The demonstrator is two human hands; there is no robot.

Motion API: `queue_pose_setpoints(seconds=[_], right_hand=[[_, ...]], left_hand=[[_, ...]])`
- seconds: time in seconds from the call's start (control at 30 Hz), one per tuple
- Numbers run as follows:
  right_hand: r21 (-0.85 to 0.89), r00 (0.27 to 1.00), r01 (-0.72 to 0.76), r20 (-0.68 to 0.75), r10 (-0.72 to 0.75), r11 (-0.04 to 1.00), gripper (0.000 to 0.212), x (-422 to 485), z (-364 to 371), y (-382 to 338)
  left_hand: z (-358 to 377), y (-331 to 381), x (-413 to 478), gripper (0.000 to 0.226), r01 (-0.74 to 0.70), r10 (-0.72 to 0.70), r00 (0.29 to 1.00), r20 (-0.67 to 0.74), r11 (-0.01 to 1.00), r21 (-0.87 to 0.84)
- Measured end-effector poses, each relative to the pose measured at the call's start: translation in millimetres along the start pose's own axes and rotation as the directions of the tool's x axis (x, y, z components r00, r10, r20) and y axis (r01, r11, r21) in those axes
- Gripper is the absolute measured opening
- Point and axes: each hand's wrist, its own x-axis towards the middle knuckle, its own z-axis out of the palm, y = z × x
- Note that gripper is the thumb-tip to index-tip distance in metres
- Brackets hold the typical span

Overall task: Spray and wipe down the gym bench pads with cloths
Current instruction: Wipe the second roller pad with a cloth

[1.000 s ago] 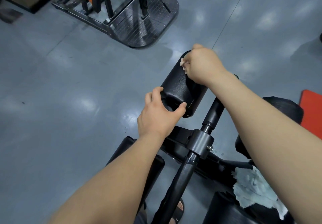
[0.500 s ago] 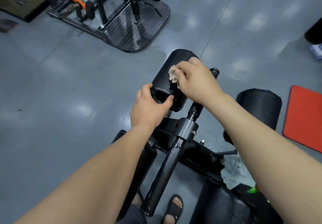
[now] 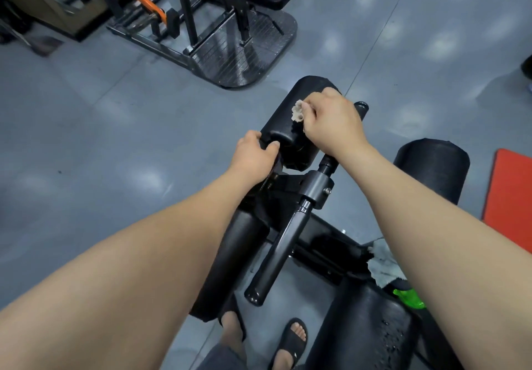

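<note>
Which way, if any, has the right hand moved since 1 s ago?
Yes. Against the roller pad, the right hand with its cloth has come back from the pad's far end toward the left hand; the far end now shows.

Grey floor is dotted with light glare; a black machine is parked upper middle, red mat laid far right.

Dim, glare-spotted floor, wide-angle warp

A black, cylindrical roller pad lies horizontal. A crumpled beige cloth is bunched on its top. Nearer than the pad lies a rumpled pale cloth.
</note>
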Motion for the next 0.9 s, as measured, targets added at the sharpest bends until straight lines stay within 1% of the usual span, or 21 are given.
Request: queue_pose_setpoints(seconds=[0.07, 0.17, 0.2, 0.27, 0.3, 0.4, 0.5, 0.53, 0.6, 0.67, 0.73, 0.8, 0.83, 0.9], right_hand=[[-0.004, 0.998, 0.042, 0.047, -0.042, 0.999, 0.03, -3, -1, -3], [0.024, 0.977, 0.103, 0.185, -0.106, 0.994, 0.03, -6, -5, -7], [0.037, 0.967, 0.12, 0.224, -0.126, 0.992, 0.03, -9, -8, -10], [0.089, 0.953, 0.123, 0.267, -0.143, 0.988, 0.031, -15, -11, -16], [0.141, 0.952, 0.099, 0.275, -0.135, 0.985, 0.029, -20, -13, -20], [0.308, 0.954, 0.01, 0.282, -0.101, 0.951, 0.015, -39, -15, -31], [0.422, 0.96, 0.01, 0.251, -0.127, 0.907, 0.01, -54, -20, -36], [0.458, 0.957, 0.014, 0.251, -0.144, 0.889, 0.01, -58, -22, -37], [0.54, 0.944, 0.002, 0.276, -0.18, 0.842, 0.011, -68, -25, -37], [0.578, 0.937, -0.013, 0.293, -0.192, 0.816, 0.013, -78, -26, -38], [0.58, 0.952, -0.031, 0.266, -0.154, 0.814, 0.013, -84, -28, -38], [0.613, 0.964, -0.094, 0.254, -0.083, 0.785, 0.011, -86, -31, -37], [0.625, 0.966, -0.121, 0.251, -0.052, 0.771, 0.011, -87, -33, -38], [0.616, 0.973, -0.143, 0.231, -0.005, 0.775, 0.014, -91, -36, -41]], left_hand=[[-18, -2, -8, 0.046, 0.02, -0.02, 0.999, -0.034, 1.0, 0.001], [-35, -7, -26, 0.019, 0.044, -0.052, 0.994, -0.099, 0.996, -0.083], [-39, -9, -34, 0.015, 0.036, -0.049, 0.992, -0.116, 0.993, -0.113], [-41, -9, -49, 0.014, 0.014, -0.041, 0.99, -0.137, 0.981, -0.195], [-41, -8, -56, 0.014, 0.008, -0.043, 0.989, -0.14, 0.97, -0.241], [-38, -8, -78, 0.022, 0.009, -0.058, 0.99, -0.131, 0.936, -0.351], [-37, -12, -93, 0.036, -0.005, -0.027, 0.998, -0.064, 0.897, -0.443], [-37, -12, -96, 0.036, -0.002, -0.017, 0.999, -0.035, 0.876, -0.482], [-37, -12, -105, 0.024, -0.007, 0.002, 1.0, -0.01, 0.847, -0.532], [-37, -13, -111, 0.01, -0.027, 0.013, 1.0, -0.028, 0.824, -0.566], [-38, -13, -116, 0.011, -0.05, 0.015, 0.998, -0.065, 0.809, -0.585], [-40, -14, -121, 0.013, -0.059, -0.013, 0.994, -0.111, 0.779, -0.624], [-41, -14, -123, 0.013, -0.058, -0.038, 0.99, -0.132, 0.755, -0.653], [-47, -17, -126, 0.013, -0.045, -0.101, 0.983, -0.152, 0.672, -0.739]])
